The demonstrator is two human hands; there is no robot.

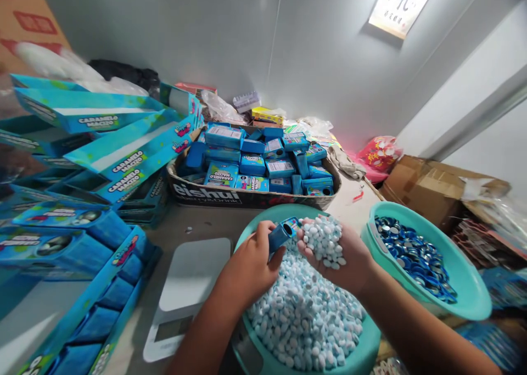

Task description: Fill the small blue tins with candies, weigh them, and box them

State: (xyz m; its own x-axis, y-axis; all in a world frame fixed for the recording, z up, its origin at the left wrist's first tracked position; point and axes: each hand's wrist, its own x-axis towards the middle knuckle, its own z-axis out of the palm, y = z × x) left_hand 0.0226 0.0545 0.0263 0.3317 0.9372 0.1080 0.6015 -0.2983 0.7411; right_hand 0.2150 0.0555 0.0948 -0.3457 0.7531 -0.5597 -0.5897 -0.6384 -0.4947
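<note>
My left hand [251, 262] grips a small blue candy box [282, 235], tilted so that a round dark hole faces my right hand. My right hand [354, 248] is cupped palm up, its fingertips near the box, with a heap of small white and pale-blue candies [323, 239] on it. Both hands are above a turquoise basin [373, 345] piled with loose candies [308, 314] of the same kind. Whether any candies are inside the box cannot be seen.
A cardboard tray [247, 199] of small blue boxes stands behind the basin. Left are a white scale [195, 276] and stacked blue display cartons [123, 161]. A second turquoise basin [473, 287] on the right contains blue and silver round lids [415, 259]. Brown cardboard [428, 185] lies beyond.
</note>
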